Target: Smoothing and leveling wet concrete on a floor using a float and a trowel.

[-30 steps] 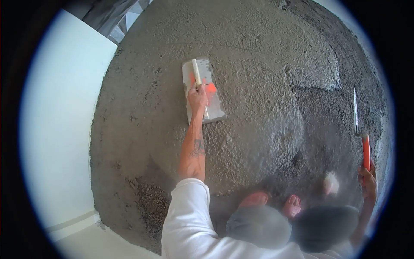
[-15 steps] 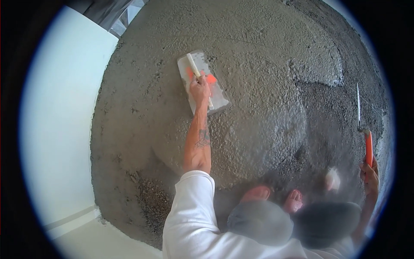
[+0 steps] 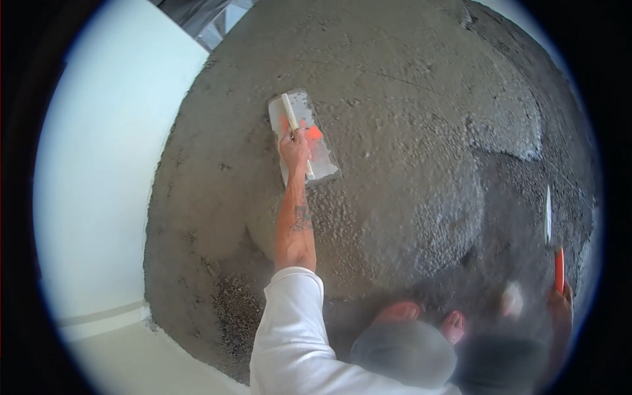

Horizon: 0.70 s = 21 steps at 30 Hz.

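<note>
My left hand (image 3: 295,149) is wrapped round the pale bar handle of a rectangular float (image 3: 322,168). The float's grey plate, marked with orange patches, lies on wet grey mortar (image 3: 395,118) at arm's length. At the far right, my right hand (image 3: 560,304) is closed on the orange handle of a trowel (image 3: 548,217). Its narrow metal blade points away from me, seemingly apart from the float; whether it touches the surface I cannot tell. Part of the right hand fades into the dark rim of the view.
A white wall (image 3: 105,164) borders the mortar on the left. Loose, crumbly mix (image 3: 238,313) lies near its corner. Rougher, darker mortar (image 3: 507,191) spreads to the right. My knees (image 3: 405,352) and reddish footwear (image 3: 399,311) are close in front, beside a blurred whitish thing (image 3: 511,299).
The float has slid a little to the left and nearer across the mortar. My right hand and the trowel have dropped lower in the view. My view has shifted slightly.
</note>
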Each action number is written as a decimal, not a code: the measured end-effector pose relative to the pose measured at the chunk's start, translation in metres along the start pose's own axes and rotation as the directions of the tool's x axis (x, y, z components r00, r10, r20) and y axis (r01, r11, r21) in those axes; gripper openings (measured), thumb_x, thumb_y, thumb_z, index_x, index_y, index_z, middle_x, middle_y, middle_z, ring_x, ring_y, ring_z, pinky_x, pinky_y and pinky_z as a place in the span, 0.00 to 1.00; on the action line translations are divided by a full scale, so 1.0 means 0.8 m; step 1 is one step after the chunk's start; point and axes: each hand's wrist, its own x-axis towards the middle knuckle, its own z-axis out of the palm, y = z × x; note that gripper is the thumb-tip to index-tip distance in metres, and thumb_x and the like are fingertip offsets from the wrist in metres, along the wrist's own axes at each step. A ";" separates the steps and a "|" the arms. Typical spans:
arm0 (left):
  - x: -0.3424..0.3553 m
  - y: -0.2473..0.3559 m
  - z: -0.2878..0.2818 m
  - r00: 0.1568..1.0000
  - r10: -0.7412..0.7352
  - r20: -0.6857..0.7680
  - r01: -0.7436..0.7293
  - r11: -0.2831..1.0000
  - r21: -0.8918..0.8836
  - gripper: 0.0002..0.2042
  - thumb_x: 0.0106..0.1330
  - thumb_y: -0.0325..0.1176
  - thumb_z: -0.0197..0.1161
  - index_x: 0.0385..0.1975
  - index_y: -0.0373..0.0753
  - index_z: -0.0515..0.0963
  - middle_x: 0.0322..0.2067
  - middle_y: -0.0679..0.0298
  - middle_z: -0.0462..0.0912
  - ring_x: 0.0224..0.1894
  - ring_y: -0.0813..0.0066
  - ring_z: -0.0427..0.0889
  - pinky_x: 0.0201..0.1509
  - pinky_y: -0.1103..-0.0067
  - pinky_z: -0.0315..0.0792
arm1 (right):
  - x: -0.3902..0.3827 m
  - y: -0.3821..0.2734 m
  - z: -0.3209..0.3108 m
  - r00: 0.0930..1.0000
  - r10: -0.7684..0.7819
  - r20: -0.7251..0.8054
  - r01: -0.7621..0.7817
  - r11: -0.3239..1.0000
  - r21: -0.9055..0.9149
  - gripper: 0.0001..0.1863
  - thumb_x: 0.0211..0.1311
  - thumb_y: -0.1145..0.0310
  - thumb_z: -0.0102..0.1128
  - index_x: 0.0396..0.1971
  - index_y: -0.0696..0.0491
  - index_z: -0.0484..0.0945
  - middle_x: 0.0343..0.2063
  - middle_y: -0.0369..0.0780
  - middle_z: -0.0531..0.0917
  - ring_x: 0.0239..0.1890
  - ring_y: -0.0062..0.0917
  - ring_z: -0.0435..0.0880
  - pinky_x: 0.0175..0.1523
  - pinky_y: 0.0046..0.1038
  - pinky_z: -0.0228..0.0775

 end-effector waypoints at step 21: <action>0.002 -0.016 -0.079 0.976 -0.140 -0.169 0.145 0.989 0.017 0.17 0.65 0.33 0.49 0.48 0.32 0.78 0.16 0.66 0.73 0.11 0.78 0.69 0.12 0.77 0.64 | 0.003 0.010 -0.005 0.993 0.114 -0.036 -0.114 0.993 -0.002 0.16 0.50 0.71 0.60 0.40 0.52 0.69 0.22 0.30 0.70 0.13 0.12 0.66 0.16 0.15 0.57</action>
